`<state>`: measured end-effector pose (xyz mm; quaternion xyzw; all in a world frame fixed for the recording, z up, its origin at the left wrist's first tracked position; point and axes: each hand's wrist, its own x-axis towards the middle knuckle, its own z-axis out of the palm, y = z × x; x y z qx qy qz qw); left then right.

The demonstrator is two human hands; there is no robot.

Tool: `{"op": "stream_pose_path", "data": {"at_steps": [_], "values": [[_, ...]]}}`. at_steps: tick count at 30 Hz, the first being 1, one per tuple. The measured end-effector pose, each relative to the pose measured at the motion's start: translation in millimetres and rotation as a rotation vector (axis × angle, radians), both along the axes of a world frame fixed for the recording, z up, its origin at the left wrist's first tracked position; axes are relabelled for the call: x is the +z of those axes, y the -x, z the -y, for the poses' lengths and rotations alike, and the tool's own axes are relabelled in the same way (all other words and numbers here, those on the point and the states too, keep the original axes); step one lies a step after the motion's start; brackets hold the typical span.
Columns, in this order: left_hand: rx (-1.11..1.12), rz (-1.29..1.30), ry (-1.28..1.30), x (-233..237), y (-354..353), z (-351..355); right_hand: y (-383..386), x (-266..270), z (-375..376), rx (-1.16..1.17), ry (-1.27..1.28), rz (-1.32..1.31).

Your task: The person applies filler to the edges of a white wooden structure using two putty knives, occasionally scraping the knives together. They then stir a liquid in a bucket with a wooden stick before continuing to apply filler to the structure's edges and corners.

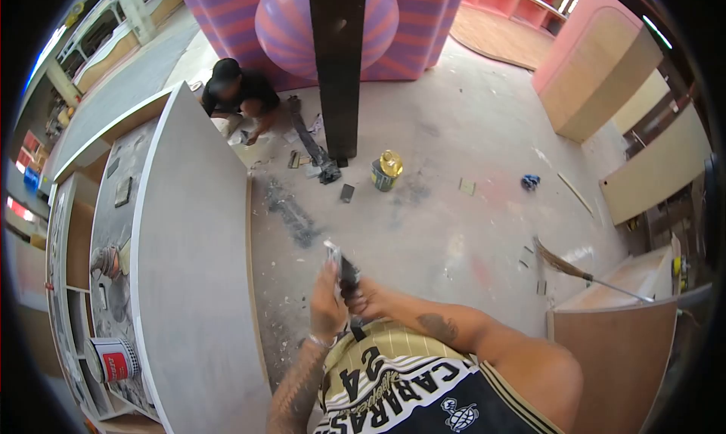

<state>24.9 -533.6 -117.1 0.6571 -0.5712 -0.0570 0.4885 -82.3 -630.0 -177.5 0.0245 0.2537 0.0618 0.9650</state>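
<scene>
Close in front of my chest, my left hand (327, 305) and my right hand (366, 298) come together around a dark object (349, 274). It is black with a pale, silvery edge at the top; its exact kind is too small and blurred to tell. The fingers of my right hand wrap round its lower part. My left hand, with a band at the wrist, grips it from the other side, fingers pointing up. Beside my left arm stands a large grey-white panel (193, 237), the side of a cabinet unit.
A paint can (113, 358) and a rag (110, 261) lie on the unit. Ahead are a tin with a gold top (387, 169), a black post (338, 79) and a crouching person (240, 97). A broom (563, 261) and wooden panels (658, 165) are at right.
</scene>
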Motion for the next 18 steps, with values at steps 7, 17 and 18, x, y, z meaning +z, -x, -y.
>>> {"op": "stream_pose_path", "data": {"at_steps": [7,17,18], "values": [[0.227,-0.981,-0.325,-117,-92,37,61,13,17,-0.489,0.377,-0.649],[-0.095,-2.710,0.059,-11,-109,-77,-33,107,-69,-0.755,2.422,-0.277],[-0.056,-2.783,0.039,-4,-110,-85,-47,117,-80,-0.695,2.419,-0.071]]}}
